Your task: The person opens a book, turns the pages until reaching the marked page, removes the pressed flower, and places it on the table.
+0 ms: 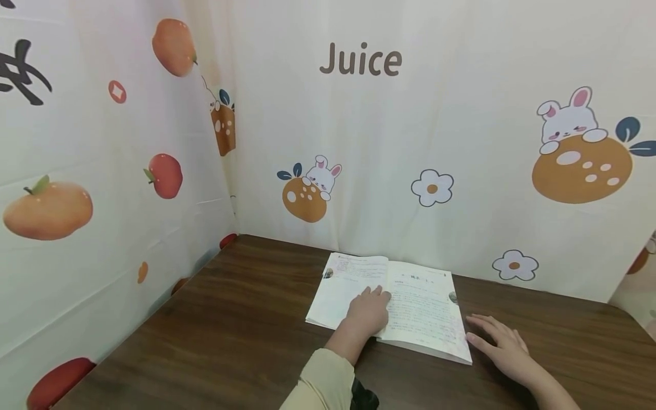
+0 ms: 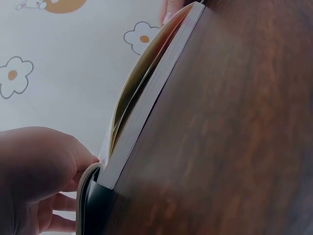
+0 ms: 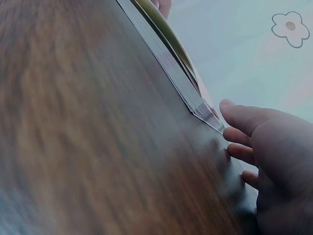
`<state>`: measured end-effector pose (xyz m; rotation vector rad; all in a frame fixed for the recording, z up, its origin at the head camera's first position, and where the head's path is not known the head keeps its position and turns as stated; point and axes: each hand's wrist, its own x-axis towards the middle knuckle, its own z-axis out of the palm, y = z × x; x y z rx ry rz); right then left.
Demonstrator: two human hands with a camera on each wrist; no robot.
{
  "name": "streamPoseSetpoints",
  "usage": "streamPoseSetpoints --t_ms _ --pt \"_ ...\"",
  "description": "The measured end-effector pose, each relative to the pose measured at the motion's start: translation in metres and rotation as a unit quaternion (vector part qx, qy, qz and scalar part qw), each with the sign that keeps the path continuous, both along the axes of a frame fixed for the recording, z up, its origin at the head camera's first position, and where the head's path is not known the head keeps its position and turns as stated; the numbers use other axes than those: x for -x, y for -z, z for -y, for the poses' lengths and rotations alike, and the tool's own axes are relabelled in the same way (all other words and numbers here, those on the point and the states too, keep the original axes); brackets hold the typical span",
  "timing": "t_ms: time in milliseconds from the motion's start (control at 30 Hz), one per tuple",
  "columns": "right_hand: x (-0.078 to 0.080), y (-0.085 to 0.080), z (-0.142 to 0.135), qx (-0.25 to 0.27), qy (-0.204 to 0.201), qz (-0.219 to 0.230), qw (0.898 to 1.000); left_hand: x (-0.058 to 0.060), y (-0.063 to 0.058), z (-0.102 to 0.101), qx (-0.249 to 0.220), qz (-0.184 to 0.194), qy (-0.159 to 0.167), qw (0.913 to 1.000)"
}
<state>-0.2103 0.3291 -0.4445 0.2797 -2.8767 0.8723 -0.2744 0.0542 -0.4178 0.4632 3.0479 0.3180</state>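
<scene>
An open book (image 1: 417,307) with printed pages lies on the brown table. My left hand (image 1: 368,310) rests on its left page beside the centre fold, fingers pointing toward the far edge. In the left wrist view that hand (image 2: 41,171) is at the raised near end of the page stack. My right hand (image 1: 502,347) is just off the book's right edge, its fingers extended and loosely spread. The right wrist view shows the right hand (image 3: 279,152) with the thumb close to the book's corner (image 3: 208,115); whether they touch I cannot tell.
The wooden table (image 1: 215,330) extends to both sides of the book. A white curtain (image 1: 379,142) printed with fruit, rabbits and flowers hangs behind it, with another patterned curtain (image 1: 102,142) along the left. A dark object (image 1: 364,396) sits at the left sleeve (image 1: 323,381).
</scene>
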Motion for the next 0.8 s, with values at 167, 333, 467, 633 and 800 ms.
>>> streamPoseSetpoints --t_ms 167,333,467,633,800 --pt "-0.0004 0.0 -0.0006 -0.002 0.002 0.011 1.0 0.0 0.0007 0.0017 -0.025 0.011 0.001 0.9996" --pt "0.0013 -0.0018 0.0008 -0.003 -0.005 0.014 1.0 0.0002 0.0005 0.0049 0.013 -0.01 0.023 0.9996" --pt "0.0007 -0.0035 0.0013 0.005 -0.017 0.013 1.0 -0.0013 -0.0025 0.0047 0.011 -0.009 0.025 0.9996" --pt "-0.0013 -0.0039 -0.0013 0.015 -0.037 0.001 0.999 -0.0039 -0.0025 0.0009 0.008 -0.005 0.015 0.9998" --pt "-0.001 -0.0045 -0.0029 0.024 -0.06 -0.005 0.998 -0.0049 -0.0008 -0.0017 0.005 -0.013 0.007 0.9999"
